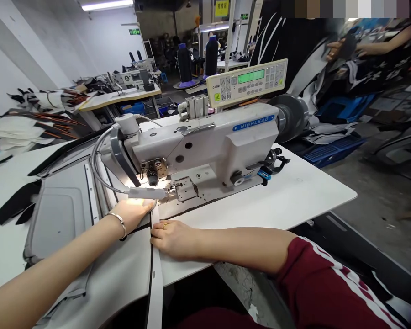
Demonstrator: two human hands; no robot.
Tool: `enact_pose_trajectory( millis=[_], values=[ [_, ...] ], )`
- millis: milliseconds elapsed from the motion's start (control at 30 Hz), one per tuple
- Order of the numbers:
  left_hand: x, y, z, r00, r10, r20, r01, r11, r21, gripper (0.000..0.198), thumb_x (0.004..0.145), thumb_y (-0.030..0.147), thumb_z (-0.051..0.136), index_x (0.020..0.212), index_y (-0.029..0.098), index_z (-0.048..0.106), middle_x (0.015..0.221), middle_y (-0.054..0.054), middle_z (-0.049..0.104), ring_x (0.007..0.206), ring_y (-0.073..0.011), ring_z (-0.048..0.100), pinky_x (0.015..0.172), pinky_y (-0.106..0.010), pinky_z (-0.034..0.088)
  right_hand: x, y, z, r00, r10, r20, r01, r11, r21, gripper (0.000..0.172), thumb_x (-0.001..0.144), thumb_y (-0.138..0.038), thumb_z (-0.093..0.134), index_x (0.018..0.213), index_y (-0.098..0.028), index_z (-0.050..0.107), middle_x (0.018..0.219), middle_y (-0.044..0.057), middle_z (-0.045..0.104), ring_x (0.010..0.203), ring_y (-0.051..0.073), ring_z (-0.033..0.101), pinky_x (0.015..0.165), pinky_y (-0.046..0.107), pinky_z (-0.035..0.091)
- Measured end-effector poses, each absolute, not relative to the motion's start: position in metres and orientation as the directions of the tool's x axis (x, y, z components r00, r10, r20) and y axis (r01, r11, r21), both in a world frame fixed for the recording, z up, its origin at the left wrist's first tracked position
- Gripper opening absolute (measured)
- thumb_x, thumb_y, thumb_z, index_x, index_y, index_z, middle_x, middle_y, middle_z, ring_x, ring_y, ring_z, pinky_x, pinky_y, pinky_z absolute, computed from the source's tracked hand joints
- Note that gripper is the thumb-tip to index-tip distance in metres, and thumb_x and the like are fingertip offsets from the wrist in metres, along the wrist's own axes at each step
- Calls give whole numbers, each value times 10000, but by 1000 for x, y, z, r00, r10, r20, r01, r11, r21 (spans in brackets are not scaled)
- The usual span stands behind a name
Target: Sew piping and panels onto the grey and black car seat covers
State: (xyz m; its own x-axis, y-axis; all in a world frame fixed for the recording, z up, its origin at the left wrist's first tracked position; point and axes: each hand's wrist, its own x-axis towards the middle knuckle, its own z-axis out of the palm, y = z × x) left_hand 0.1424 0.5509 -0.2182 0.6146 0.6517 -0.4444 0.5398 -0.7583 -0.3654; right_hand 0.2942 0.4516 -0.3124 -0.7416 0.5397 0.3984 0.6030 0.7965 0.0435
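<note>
My left hand (133, 214), with a bracelet on the wrist, lies flat on a large grey fabric panel (58, 219) just in front of the needle of a white sewing machine (205, 141). My right hand (173, 237), wearing a ring, presses fingers down on a white strip with a black edge (155, 278) that runs from the needle area off the table's front edge. Both hands lie on either side of the strip, close together. A small lamp on a flexible neck (144, 193) lights the needle area.
The white table (294, 192) carries the machine, with a control panel (248, 82) on top and black thread cones (185, 61) behind. Dark fabric pieces (15, 203) lie at the left. Another person (363, 50) stands at the back right near blue crates (332, 153).
</note>
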Motion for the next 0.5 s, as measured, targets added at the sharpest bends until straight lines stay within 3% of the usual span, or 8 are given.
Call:
enact_pose_trajectory(
  millis=[267,500],
  values=[
    [157,539,-224,576,708,-409,660,-698,-277,557,758,-2,492,1291,144,562,994,-118,679,916,-271,667,775,-325,499,294,454,-306,-737,597,316,626,779,-13,201,926,-138,458,944,-111,656,1045,109,671,1013,198,605,912,308,478],
    [175,531,-226,525,787,-324,765,-603,-226,361,826,26,408,1090,130,630,1052,-142,697,968,-260,681,819,-338,508,296,461,-303,-711,614,344,648,761,-19,170,894,-143,506,965,-90,651,1037,132,668,980,211,605,915,338,475]
  ],
)
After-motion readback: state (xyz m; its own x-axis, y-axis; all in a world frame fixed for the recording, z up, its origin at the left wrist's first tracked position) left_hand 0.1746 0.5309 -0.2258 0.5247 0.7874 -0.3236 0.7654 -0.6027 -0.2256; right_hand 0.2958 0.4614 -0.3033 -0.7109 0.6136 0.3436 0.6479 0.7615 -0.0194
